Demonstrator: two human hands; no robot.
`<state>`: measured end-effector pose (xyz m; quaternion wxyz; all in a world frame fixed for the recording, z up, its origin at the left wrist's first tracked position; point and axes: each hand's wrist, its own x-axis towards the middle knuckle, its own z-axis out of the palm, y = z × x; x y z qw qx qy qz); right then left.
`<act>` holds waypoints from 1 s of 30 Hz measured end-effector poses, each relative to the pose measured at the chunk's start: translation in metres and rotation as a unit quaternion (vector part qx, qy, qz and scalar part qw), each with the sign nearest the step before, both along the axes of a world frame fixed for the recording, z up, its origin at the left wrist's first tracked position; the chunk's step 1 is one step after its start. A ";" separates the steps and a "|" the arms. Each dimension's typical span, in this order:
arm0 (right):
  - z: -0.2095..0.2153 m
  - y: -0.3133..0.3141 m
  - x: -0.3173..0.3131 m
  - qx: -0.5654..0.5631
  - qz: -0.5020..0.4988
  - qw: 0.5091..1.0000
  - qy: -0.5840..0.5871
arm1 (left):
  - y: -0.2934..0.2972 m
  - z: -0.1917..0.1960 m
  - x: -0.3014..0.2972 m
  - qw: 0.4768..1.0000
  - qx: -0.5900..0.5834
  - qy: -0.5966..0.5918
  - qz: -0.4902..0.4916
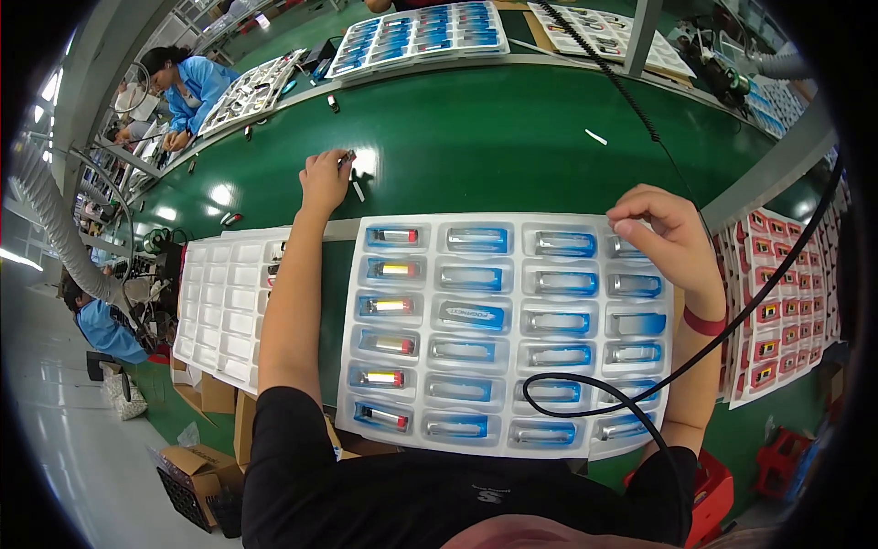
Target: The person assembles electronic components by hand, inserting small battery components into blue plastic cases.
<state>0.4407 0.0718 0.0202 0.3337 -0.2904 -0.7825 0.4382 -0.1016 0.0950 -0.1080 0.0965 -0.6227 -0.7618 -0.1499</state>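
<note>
Being pinched: small part (348, 156), held by the left hand (324, 187) over the green bench (476, 137).
White tray (518, 293): filled with mostly blue items (476, 240).
Right hand (666, 236): curled at the tray's far right corner (whether anything is held cannot be told).

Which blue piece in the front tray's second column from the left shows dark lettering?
The blue piece third from the top: dark lettering runs along its pale part, while none can be made out on that column's others.
</note>
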 end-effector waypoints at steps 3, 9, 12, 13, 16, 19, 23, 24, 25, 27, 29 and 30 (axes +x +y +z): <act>0.001 -0.007 0.009 0.004 -0.001 1.000 0.009 | -0.004 0.045 0.050 0.956 0.005 -0.279 -0.092; 0.018 -0.025 -0.045 0.081 -0.028 0.996 0.010 | -0.066 0.119 0.121 0.712 -0.121 -0.646 -0.249; 0.025 -0.044 -0.100 0.054 0.006 0.998 0.025 | -0.085 0.127 0.137 0.636 -0.178 -0.685 -0.308; 0.025 -0.049 -0.114 0.031 0.006 0.999 0.037 | -0.085 0.126 0.146 0.603 -0.201 -0.691 -0.344; 0.015 -0.051 -0.144 -0.141 -0.014 0.988 0.068 | -0.084 0.116 0.160 0.596 -0.220 -0.679 -0.369; 0.006 -0.051 -0.155 -0.169 -0.033 0.982 0.082 | -0.089 0.116 0.169 0.610 -0.218 -0.648 -0.401; -0.008 -0.039 -0.149 -0.139 0.006 0.978 0.156 | -0.094 0.123 0.175 0.644 -0.145 -0.637 -0.398; -0.009 -0.040 -0.149 -0.120 -0.004 0.974 0.192 | -0.095 0.125 0.175 0.660 -0.123 -0.632 -0.388; -0.009 -0.041 -0.150 -0.102 -0.013 0.968 0.228 | -0.095 0.125 0.174 0.660 -0.123 -0.632 -0.388; -0.013 -0.041 -0.154 -0.101 -0.019 0.964 0.246 | -0.093 0.123 0.173 0.687 -0.098 -0.600 -0.398; -0.018 -0.038 -0.153 -0.101 -0.025 0.959 0.263 | -0.094 0.129 0.175 0.705 -0.105 -0.590 -0.380; -0.019 -0.035 -0.149 -0.098 -0.035 0.964 0.246 | -0.094 0.131 0.177 0.723 -0.113 -0.578 -0.362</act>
